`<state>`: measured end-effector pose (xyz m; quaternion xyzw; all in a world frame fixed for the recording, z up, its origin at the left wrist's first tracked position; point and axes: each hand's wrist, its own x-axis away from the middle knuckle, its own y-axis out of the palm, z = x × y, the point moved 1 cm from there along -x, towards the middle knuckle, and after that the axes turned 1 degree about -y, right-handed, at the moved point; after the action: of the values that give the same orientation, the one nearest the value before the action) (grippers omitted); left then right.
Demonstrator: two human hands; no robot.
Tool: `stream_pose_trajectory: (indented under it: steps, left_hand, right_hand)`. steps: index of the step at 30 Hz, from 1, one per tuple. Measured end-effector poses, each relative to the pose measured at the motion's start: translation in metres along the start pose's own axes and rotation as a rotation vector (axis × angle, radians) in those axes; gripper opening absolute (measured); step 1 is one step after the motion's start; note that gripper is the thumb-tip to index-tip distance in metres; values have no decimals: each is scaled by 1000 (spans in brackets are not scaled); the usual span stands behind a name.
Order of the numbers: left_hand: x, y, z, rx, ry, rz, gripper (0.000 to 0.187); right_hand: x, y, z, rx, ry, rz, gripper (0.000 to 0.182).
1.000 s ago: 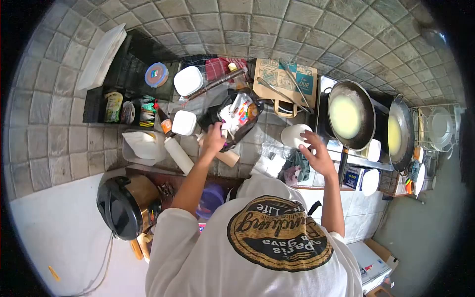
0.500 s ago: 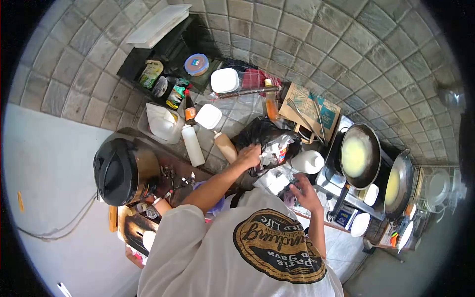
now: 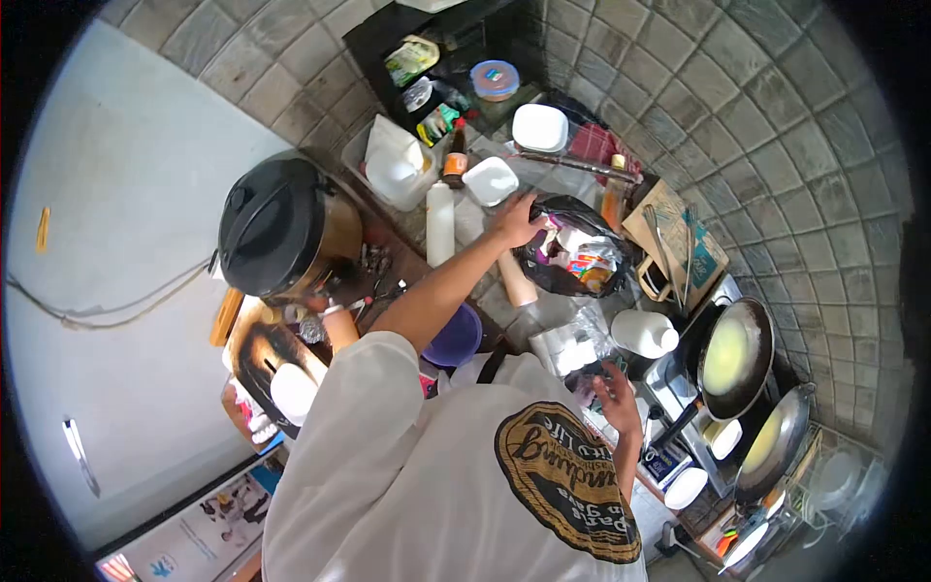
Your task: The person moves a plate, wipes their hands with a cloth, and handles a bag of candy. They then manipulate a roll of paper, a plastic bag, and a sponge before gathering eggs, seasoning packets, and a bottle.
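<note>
My left hand (image 3: 519, 221) is closed on the rim of a black plastic bag (image 3: 551, 277) on the counter. The bag's mouth gapes, showing crumpled wrappers and packets (image 3: 582, 257) inside. A squeeze bottle with tan contents (image 3: 517, 281) lies beside it, partly behind my forearm. Low on the right, my right hand (image 3: 616, 398) has its fingers apart and appears to hold nothing. Near it are clear plastic packages (image 3: 564, 349) and a dark, purplish item (image 3: 585, 386) that I cannot make out. A white bottle (image 3: 644, 334) lies just above this hand.
Two pans with pale yellow contents (image 3: 727, 357) (image 3: 761, 446) sit on the stove at right. A large black-lidded cooker (image 3: 272, 228) stands left, near a purple bowl (image 3: 454, 337). Behind are a white squeeze bottle (image 3: 439, 223), a sauce bottle (image 3: 455, 160) and white containers (image 3: 540, 128).
The whole view has shifted and turned. The black bag's mouth is wider, with more of its contents showing. My left hand has moved to the bag's far-left rim; my right hand stays near the packages.
</note>
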<state>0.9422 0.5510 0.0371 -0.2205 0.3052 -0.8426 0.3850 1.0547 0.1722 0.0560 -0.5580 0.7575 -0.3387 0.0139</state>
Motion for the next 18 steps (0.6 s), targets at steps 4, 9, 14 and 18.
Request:
stream_pose_trajectory:
  steps: [4,9,14,18]
  left_hand:
    - [14,-41,-10,-125,-163,-88,52]
    - [22,-69,-103,-411,-229,-198,49]
    - [32,-88,-182,-235,-203,-334,48]
    - [46,-80,-179,-260,-84,-306,51]
  right_hand:
    - [2,2,-16,-128,109,-70,43]
    - [6,7,-27,-75,110,-124,37]
    - [19,15,-26,-158,94,-138,38]
    - [33,25,-17,-97,199,-169,42]
